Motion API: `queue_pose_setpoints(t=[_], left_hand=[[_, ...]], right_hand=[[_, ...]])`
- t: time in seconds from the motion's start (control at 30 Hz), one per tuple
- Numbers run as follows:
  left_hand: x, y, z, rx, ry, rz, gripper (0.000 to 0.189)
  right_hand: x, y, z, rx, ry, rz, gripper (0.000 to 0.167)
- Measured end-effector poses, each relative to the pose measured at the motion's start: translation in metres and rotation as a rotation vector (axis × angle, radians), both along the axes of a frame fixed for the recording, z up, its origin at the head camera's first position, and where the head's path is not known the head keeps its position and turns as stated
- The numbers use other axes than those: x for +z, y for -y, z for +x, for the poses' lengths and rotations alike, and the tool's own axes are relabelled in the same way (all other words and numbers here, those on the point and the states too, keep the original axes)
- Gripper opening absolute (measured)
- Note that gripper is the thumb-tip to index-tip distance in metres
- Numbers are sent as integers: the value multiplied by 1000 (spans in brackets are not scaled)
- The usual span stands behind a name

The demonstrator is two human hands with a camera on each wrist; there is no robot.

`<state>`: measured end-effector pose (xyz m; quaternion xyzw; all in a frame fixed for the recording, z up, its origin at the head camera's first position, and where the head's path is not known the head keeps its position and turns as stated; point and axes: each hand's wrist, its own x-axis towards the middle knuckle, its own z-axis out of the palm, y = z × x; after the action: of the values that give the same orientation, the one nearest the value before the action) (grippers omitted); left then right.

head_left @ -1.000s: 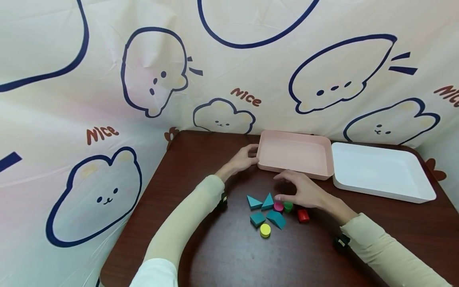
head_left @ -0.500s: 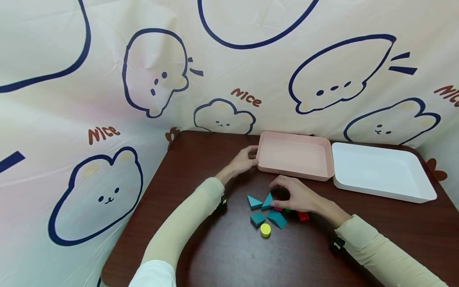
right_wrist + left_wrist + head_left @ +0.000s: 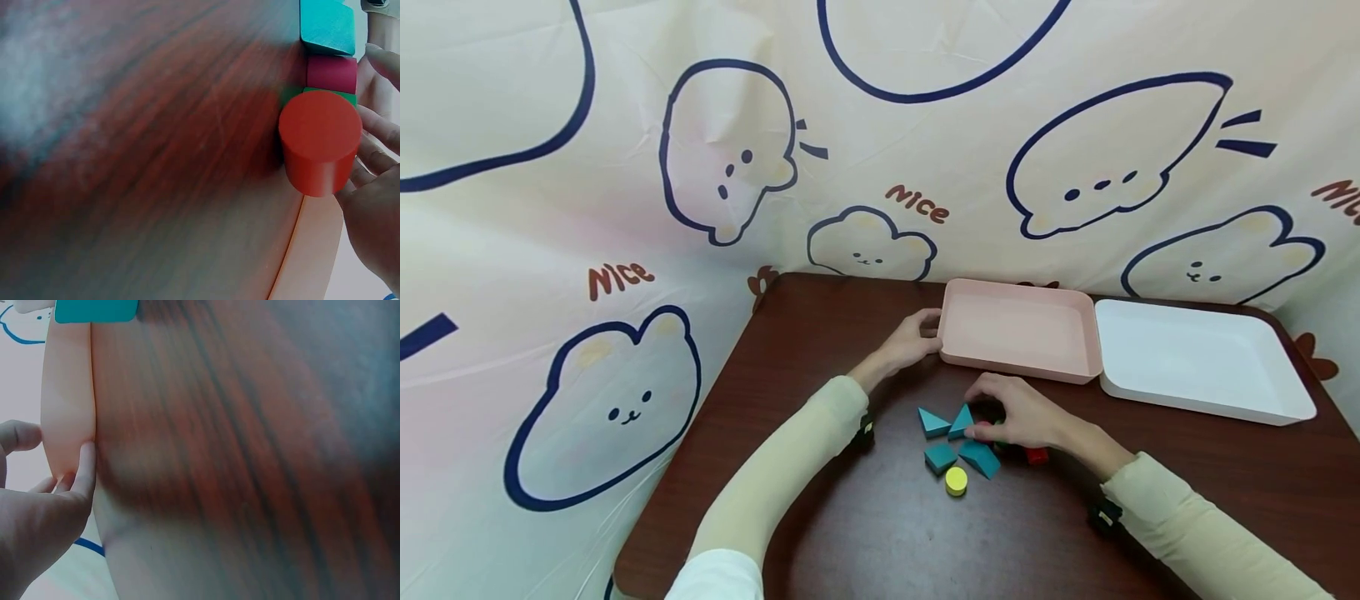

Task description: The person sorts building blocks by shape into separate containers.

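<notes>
My left hand rests its fingertips against the left end of the pink tray. The left wrist view shows its fingers on the tray's outer wall. Low over the small blocks is my right hand, its fingers apart and bent loosely. A magenta block lies just in front of the gap between thumb and fingers. Beside it are a mostly hidden green block and a red cylinder. Two teal triangular blocks lie left of the right thumb. Whether the thumb touches the magenta block I cannot tell.
A white tray stands directly right of the pink one, at the back of the dark wooden table. Nearer the front lie a teal squarish block, a teal arched-looking block and a yellow cylinder. A patterned cloth hangs behind.
My right hand has come down and slightly left over the magenta and green blocks, now covering more of them. My left hand stays at the pink tray, which has shifted very slightly towards me.
</notes>
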<state>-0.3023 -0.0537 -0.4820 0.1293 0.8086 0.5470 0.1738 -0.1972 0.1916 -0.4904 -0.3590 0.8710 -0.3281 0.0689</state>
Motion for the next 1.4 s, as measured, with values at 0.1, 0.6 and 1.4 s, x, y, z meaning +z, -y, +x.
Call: queue_pose_setpoints(t=[0.1,0.6,1.4], left_hand=[[1,0,1,-7,-1,-2,62],[2,-1,-5,24,45,44,58],[-7,9,-14,-152,75,132,66]], right_hand=[[-1,-1,0,-5,-2,8,51],[-8,3,-3,7,-13,-22,46],[-8,8,-4,14,8,-41,37]])
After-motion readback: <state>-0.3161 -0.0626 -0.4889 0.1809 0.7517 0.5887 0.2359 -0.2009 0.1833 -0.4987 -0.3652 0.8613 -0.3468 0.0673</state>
